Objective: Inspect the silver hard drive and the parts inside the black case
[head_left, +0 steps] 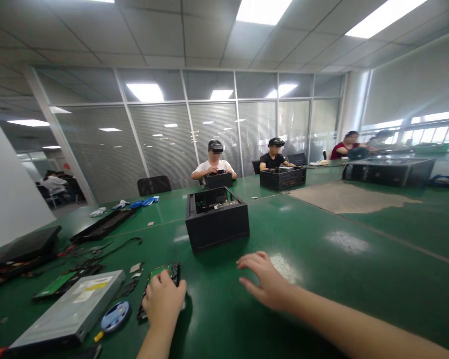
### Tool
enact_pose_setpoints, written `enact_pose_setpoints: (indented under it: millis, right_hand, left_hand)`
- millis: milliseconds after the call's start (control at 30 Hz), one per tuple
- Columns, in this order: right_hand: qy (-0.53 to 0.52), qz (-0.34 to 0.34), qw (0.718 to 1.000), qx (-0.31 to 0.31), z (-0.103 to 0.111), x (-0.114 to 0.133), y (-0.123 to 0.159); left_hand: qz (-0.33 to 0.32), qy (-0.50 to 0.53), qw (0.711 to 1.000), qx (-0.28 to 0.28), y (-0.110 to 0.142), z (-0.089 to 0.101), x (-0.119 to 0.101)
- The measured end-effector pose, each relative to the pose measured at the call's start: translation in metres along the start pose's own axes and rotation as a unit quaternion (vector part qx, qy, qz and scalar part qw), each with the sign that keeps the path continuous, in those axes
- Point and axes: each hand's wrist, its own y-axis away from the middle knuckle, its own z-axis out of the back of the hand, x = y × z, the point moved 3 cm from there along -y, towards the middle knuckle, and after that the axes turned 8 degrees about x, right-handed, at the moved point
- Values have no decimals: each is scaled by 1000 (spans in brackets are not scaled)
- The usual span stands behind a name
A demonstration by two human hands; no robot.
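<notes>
My left hand (163, 295) is on a green circuit board in a black frame (175, 271) lying on the table. Its fingers curl over the board and the thumb is at the right edge; the palm hides much of it. To its left are a silver optical drive (73, 309) and a round blue screwdriver-bit case (115, 316). My right hand (264, 280) is held above the green tabletop, fingers apart and slightly bent, with nothing in it. Beyond both hands stands a black computer case (217, 224), its top side uncovered.
At left lie another green board (56, 285), cables (105, 249), a long black panel (103, 225) and blue gloves (144, 202). Across the table two co-workers (215, 164) handle black cases (283, 178). A brown cardboard sheet (344, 197) and a large case (389, 171) are at right.
</notes>
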Motion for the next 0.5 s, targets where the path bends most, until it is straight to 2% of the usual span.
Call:
enact_pose_setpoints:
  millis: [67, 133, 267, 367, 500]
  right_hand:
    - [-85, 45, 995, 33, -14, -9, 36]
    - [-159, 16, 987, 33, -21, -27, 49]
    - [-199, -71, 977, -20, -18, -55, 34]
    - [-218, -79, 972, -27, -13, -61, 26]
    - [-255, -86, 963, -17, -10, -67, 33]
  left_hand:
    - [-2, -17, 1000, 4, 1, -3, -4]
    - [-4, -31, 1000, 2, 2, -4, -6]
    - [23, -45, 999, 9, 4, -5, 5]
    - [48, -24, 998, 45, 2, -8, 17]
    - [72, -15, 995, 61, 0, -14, 23]
